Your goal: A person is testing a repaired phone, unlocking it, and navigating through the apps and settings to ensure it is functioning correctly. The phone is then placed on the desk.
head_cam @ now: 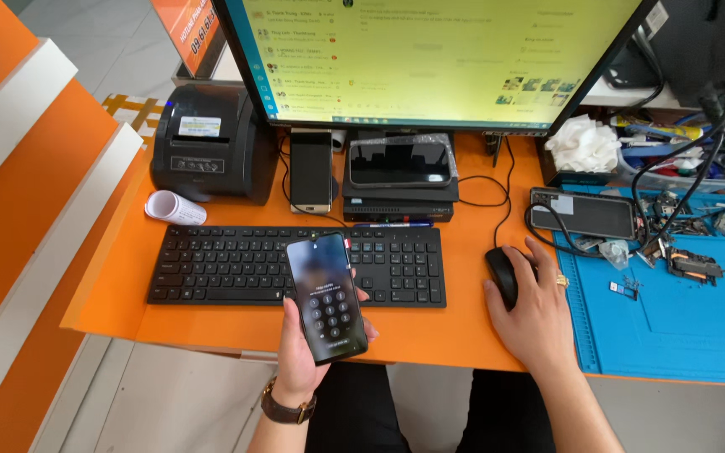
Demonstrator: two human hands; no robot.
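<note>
The left hand (308,331) comes up from six o'clock, a brown-strapped watch (287,409) on the wrist, palm up and fingers wrapped around a dark smartphone (326,298). The phone stands tilted slightly toward one o'clock, its lit screen showing a number pad, and its upper half overlaps the front edge of the black keyboard (295,264). The right hand (530,306) lies palm down at three o'clock from the phone, a ring on one finger, its fingers draped over the right side of a black mouse (503,275); the grip is loose, not clenched.

Between the two hands runs a bare strip of orange desk (446,335) along the near edge. Just right of the right hand begins the blue work mat (673,335), whose near part is open, while small parts and a phone (585,214) with a cable crowd its far end at one o'clock. Beyond the keyboard, at twelve o'clock, stand a monitor (438,59) and several stacked devices (399,172); a black receipt printer (207,143) and paper roll (175,207) sit at ten o'clock.
</note>
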